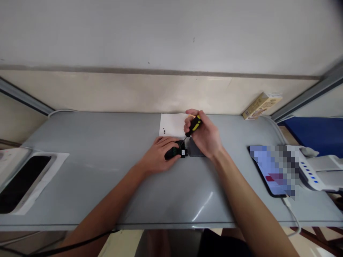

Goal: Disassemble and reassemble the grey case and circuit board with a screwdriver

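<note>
My left hand [163,155] lies closed around a small black device [170,154] with green circuit parts and a white label, pressing it to the table. It looks like an opened computer mouse, but I cannot be sure. In my right hand [207,137] is a screwdriver [195,125] with a black and yellow handle, tilted so its shaft points down into the device. The exact contact of its tip is too small to make out. Behind both hands lies a white sheet of paper [171,124] with several tiny dark bits, like screws, at its left. A dark grey flat piece [195,149] is partly hidden under my right hand.
The grey table [107,192] meets a wall at the back. A phone [270,171] on a white cable and a white power strip [312,175] are at the right. A small box [261,106] leans at the back right. Another phone [25,184] lies on paper at the left.
</note>
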A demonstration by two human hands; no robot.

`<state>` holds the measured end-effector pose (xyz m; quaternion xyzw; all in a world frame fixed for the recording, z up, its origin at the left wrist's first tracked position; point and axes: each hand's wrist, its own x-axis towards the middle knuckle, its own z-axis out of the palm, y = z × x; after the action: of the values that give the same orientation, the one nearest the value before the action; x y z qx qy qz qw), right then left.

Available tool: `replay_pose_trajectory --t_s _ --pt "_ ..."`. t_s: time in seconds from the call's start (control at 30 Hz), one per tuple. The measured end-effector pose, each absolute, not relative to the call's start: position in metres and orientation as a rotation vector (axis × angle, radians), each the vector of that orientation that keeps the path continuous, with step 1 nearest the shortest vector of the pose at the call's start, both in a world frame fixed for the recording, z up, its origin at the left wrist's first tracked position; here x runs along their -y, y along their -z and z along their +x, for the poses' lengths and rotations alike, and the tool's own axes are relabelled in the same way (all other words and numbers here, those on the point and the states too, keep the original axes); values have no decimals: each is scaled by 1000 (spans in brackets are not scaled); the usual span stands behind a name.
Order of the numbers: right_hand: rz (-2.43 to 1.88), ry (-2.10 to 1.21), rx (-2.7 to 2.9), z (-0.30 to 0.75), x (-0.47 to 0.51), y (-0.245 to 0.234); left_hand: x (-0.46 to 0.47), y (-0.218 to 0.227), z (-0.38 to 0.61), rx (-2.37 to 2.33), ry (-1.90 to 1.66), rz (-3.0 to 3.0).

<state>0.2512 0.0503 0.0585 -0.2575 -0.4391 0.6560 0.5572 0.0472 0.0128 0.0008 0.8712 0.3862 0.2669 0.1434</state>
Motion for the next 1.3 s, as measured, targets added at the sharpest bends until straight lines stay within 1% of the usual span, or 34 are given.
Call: replay_pose_trajectory --t_s 0.1,0.17,0.33,0.47,0.53,0.63,0.73,0.87,1.07,1.17,1.3 --pt "-633 -1484 1080 253 -51 -55 -13 0 47 -1110 -764 2509" --pt "-728 -1341 1158 253 -50 -53 -13 -1 47 -1101 -759 2512" --pt "-994 -861 1406 253 -46 -54 -13 -4 47 -1075 -767 2518" --pt "-1182 -693 1637 261 -46 -57 -13 -6 47 -1064 -770 2519" --pt "-1263 -662 1605 267 -50 -55 -13 -6 47 -1055 -773 2525" --pt "-1268 -629 1410 276 -58 -51 -14 -5 47 -1070 -767 2528" --pt "-1313 -505 1292 284 -65 -46 -13 -3 46 -1099 -777 2533" --pt "-1421 -357 1295 290 -69 -43 -11 -4 42 -1155 -860 2517" --pt "-1508 -354 1338 287 -68 -40 -13 -2 40 -1309 -1168 2367" --pt "-1408 -414 1284 284 -66 -42 -16 -1 40 -1351 -1265 2281" --pt "-1234 -574 1214 272 -63 -49 -17 0 41 -1420 -1275 2166"
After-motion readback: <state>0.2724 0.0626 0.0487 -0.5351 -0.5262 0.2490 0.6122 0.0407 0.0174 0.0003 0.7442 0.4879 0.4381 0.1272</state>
